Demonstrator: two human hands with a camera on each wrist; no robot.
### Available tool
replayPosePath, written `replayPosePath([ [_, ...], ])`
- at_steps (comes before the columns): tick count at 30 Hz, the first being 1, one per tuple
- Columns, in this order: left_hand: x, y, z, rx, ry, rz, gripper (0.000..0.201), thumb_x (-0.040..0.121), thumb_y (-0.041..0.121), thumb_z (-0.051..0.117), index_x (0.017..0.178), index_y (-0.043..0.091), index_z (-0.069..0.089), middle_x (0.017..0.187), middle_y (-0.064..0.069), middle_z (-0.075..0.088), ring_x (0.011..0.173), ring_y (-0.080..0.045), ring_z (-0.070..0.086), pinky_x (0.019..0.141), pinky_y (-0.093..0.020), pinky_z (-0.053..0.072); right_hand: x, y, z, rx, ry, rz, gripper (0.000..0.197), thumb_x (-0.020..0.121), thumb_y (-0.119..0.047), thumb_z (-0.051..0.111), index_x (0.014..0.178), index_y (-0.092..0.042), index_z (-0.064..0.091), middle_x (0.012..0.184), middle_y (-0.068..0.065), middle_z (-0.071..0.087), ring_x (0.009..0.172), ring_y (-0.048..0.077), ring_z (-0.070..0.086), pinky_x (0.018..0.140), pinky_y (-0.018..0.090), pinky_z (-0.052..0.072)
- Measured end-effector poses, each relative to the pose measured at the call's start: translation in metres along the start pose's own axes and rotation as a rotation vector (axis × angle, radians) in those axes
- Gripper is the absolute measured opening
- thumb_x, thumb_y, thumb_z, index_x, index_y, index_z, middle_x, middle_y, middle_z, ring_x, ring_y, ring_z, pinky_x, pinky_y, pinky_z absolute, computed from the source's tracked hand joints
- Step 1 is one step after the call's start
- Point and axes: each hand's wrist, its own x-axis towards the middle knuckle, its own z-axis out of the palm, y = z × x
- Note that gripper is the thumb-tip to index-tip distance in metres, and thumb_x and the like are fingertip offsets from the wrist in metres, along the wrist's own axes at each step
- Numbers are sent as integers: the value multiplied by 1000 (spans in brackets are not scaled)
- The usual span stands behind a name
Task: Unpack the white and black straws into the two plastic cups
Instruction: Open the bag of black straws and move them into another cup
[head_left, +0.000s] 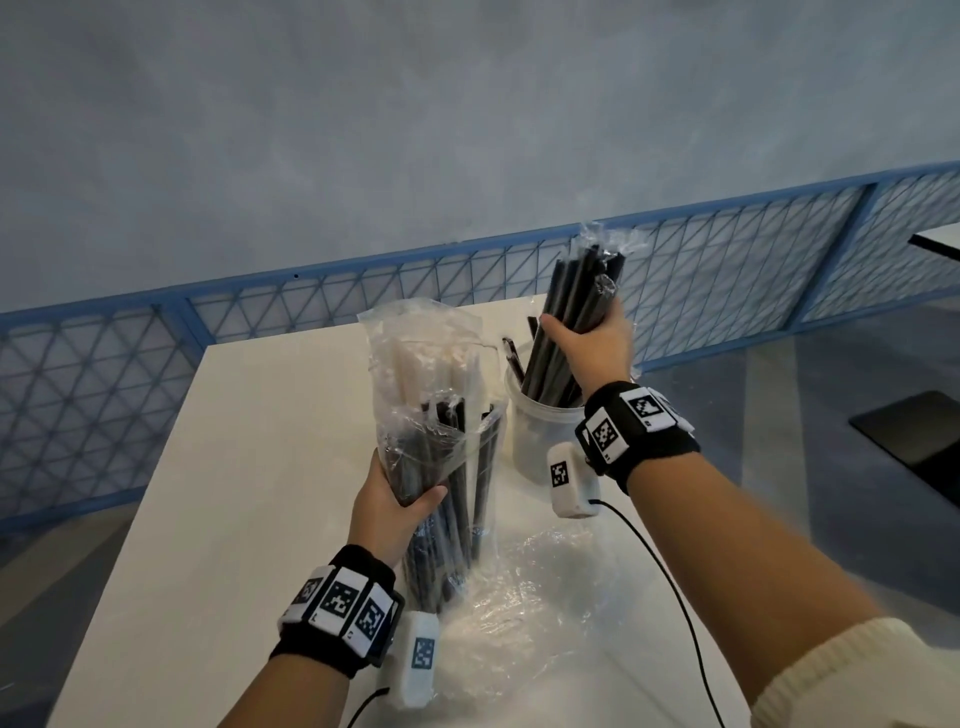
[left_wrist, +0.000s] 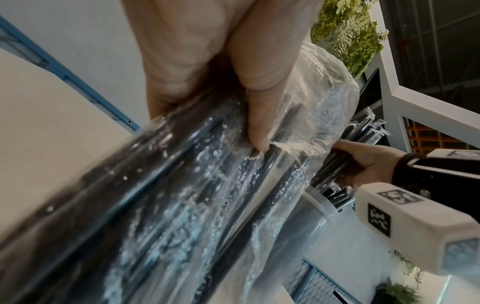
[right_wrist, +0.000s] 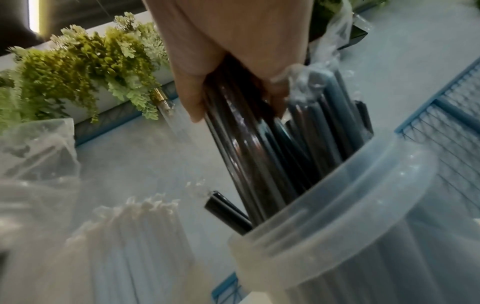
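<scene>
Now the right hand (head_left: 589, 338) clutches a bundle of black straws (head_left: 571, 312), long axis tilted, lower ends already inside the plastic cup (head_left: 540, 441) directly below, while the left hand (head_left: 387, 512) grips the bag (head_left: 431, 415).

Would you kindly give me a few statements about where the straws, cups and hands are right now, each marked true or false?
1. The right hand grips a bundle of black straws whose lower ends are in a plastic cup. True.
2. The left hand is empty. False: it holds a clear bag with black straws inside.
3. White straws are visible in clear plastic. True.
4. The cup under the right hand lies on its side. False: it stands upright on the white table.
</scene>
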Motion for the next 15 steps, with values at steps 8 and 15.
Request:
replayPosePath([
  [8,0,3,1,5,-6,-16,63,73,12,76,128,14,44,107,6,58,100,-12,53,83,-20,39,-5,1,6,-89,-68,-240,39,85,-11,61,118,-23,46,86,-8,57,79,11,60,73,22,49],
  [15,2,-2,0,2,-11,-29,63,73,14,77,127,13,46,108,4,60,101,-13,56,84,-21,40,-5,25,11,-376,-203,-137,34,87,-14,62,118,-7,53,110,14,63,103,26,58,84,25,40],
])
